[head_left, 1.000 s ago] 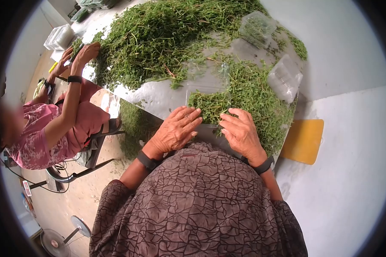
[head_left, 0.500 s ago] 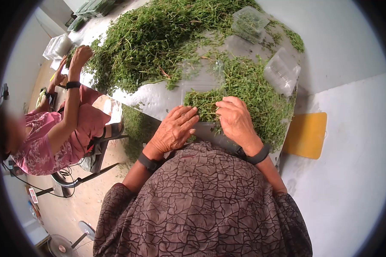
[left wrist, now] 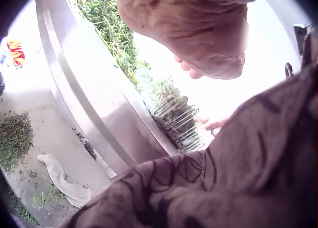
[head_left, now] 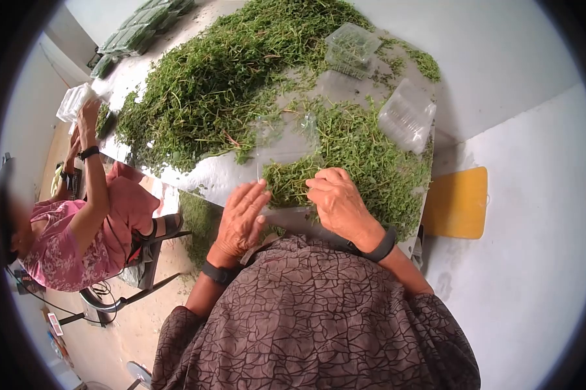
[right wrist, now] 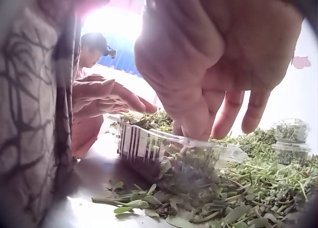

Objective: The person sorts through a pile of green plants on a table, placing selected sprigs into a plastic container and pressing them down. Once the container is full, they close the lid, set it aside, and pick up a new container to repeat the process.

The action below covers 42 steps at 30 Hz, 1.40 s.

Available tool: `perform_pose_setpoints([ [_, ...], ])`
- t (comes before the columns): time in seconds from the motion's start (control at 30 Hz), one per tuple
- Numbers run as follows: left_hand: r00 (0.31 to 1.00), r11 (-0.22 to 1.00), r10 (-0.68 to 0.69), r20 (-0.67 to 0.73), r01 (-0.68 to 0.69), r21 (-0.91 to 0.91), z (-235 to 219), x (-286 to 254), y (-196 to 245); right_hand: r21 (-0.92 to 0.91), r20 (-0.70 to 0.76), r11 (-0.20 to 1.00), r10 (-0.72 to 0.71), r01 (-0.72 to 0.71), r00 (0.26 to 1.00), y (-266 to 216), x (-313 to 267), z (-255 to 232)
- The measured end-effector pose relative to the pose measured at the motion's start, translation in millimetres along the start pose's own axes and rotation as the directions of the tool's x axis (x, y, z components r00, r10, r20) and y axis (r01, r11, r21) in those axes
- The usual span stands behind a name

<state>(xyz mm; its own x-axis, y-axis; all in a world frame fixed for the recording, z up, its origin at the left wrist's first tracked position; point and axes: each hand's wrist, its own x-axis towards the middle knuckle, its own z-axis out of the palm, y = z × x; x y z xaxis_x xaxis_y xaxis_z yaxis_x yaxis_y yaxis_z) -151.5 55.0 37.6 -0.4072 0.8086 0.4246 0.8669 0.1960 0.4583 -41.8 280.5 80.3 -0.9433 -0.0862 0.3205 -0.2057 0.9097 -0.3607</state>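
A clear plastic clamshell box [right wrist: 141, 144] packed with leafy green stems stands at the table's near edge, its lid [head_left: 286, 144] folded back away from me. My left hand [head_left: 240, 221] is beside the box's left end, fingers straight and holding nothing. From the right, my right hand [head_left: 342, 205] reaches over the box. In the right wrist view its thumb and forefinger come together on the greens [right wrist: 166, 119] at the rim, while the other fingers hang lower down. Ribbed walls of the same box [left wrist: 174, 114] show in the left wrist view, below my left hand.
A large heap of greens [head_left: 202, 91] covers the table's far side, and loose stems [head_left: 384, 175] lie right of the box. Two more clear boxes [head_left: 407, 117] rest at the right. Packed boxes [head_left: 143, 29] are stacked far left, where another person [head_left: 78, 227] sits working.
My left hand has drawn back slightly from the box's left end. The right hand's fingers have curled in and come together over the greens. The head view has shifted.
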Motion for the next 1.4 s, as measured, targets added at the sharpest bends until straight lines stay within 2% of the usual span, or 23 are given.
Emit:
perform_pose_setpoints([
  [0.07, 0.99, 0.996, -0.086, -0.111, 0.084, -0.024, 0, -1, -4, 0.032, -0.191, 0.999, 0.006, 0.0, 0.982, 4, -1, -4],
  [0.1, 0.981, 0.994, -0.11, -0.158, 0.105, -0.043, 2, -1, -9, -0.065, -0.148, 0.997, 0.03, -0.04, 0.988, 11, -2, -8],
  [0.13, 0.97, 0.99, -0.134, -0.205, 0.124, -0.06, 5, -1, -17, -0.066, -0.147, 0.997, 0.024, -0.034, 0.989, 21, -2, -12],
  [0.2, 0.953, 0.983, -0.18, -0.243, 0.165, -0.078, 11, 0, -30, -0.093, -0.205, 0.979, 0.162, -0.184, 0.965, 44, 0, -12],
  [0.23, 0.936, 0.974, -0.223, -0.274, 0.204, -0.099, 14, 1, -34, -0.093, -0.204, 0.979, 0.159, -0.181, 0.966, 53, 0, -12],
  [0.27, 0.934, 0.974, -0.224, -0.277, 0.205, -0.099, 18, 2, -38, -0.095, -0.194, 0.967, 0.214, -0.235, 0.957, 62, 0, -12],
  [0.33, 0.894, 0.935, -0.333, -0.3, 0.272, -0.226, 24, 5, -44, -0.099, -0.183, 0.954, 0.26, -0.281, 0.948, 76, 5, -8],
  [0.47, 0.886, 0.922, -0.367, -0.284, 0.304, -0.241, 41, 9, -55, -0.195, -0.13, 0.939, 0.26, -0.282, 0.957, 101, 11, 12],
  [0.53, 0.879, 0.924, -0.363, -0.309, 0.295, -0.244, 40, 10, -51, -0.251, -0.02, 0.922, 0.3, -0.295, 0.954, 107, 17, 17],
  [0.57, 0.877, 0.921, -0.374, -0.301, 0.312, -0.234, 40, 10, -49, -0.264, -0.102, 0.926, 0.252, -0.271, 0.962, 112, 18, 24],
  [0.67, 0.872, 0.924, -0.372, -0.317, 0.318, -0.21, 40, 11, -48, -0.338, -0.038, 0.893, 0.302, -0.296, 0.953, 120, 26, 24],
  [0.7, 0.874, 0.925, -0.375, -0.308, 0.331, -0.189, 39, 11, -48, -0.254, -0.207, 0.926, 0.229, -0.279, 0.951, 116, 30, 22],
  [0.73, 0.875, 0.924, -0.381, -0.299, 0.345, -0.168, 39, 12, -47, -0.259, -0.2, 0.926, 0.227, -0.274, 0.953, 116, 31, 15],
  [0.8, 0.866, 0.919, -0.393, -0.308, 0.355, -0.174, 39, 12, -45, -0.174, -0.209, 0.9, 0.363, -0.4, 0.908, 113, 33, -8],
  [0.83, 0.865, 0.918, -0.396, -0.308, 0.358, -0.173, 39, 13, -45, -0.145, -0.28, 0.896, 0.369, -0.419, 0.886, 113, 32, -15],
  [0.87, 0.865, 0.918, -0.396, -0.308, 0.359, -0.17, 39, 13, -45, -0.148, -0.273, 0.897, 0.368, -0.417, 0.889, 114, 31, -21],
  [0.93, 0.863, 0.916, -0.4, -0.309, 0.365, -0.167, 39, 13, -45, -0.108, -0.279, 0.805, 0.539, -0.584, 0.795, 117, 27, -33],
  [0.97, 0.864, 0.918, -0.397, -0.311, 0.365, -0.158, 39, 13, -45, -0.143, -0.232, 0.781, 0.571, -0.608, 0.787, 120, 24, -36],
  [1.1, 0.85, 0.896, -0.442, -0.285, 0.403, -0.187, 39, 12, -45, -0.09, -0.15, 0.771, 0.616, -0.631, 0.773, 131, 8, -30],
  [1.2, 0.843, 0.89, -0.455, -0.286, 0.422, -0.173, 40, 12, -45, -0.165, -0.119, 0.774, 0.6, -0.612, 0.791, 136, 3, -27],
  [1.3, 0.839, 0.892, -0.453, -0.302, 0.424, -0.159, 40, 13, -45, -0.256, -0.192, 0.77, 0.552, -0.584, 0.812, 134, 12, -23],
  [1.37, 0.837, 0.894, -0.448, -0.315, 0.422, -0.152, 42, 13, -45, -0.368, -0.104, 0.702, 0.621, -0.61, 0.777, 134, 19, -19],
  [1.4, 0.837, 0.896, -0.445, -0.319, 0.419, -0.15, 42, 13, -45, -0.367, -0.102, 0.704, 0.619, -0.608, 0.778, 138, 17, -15],
])
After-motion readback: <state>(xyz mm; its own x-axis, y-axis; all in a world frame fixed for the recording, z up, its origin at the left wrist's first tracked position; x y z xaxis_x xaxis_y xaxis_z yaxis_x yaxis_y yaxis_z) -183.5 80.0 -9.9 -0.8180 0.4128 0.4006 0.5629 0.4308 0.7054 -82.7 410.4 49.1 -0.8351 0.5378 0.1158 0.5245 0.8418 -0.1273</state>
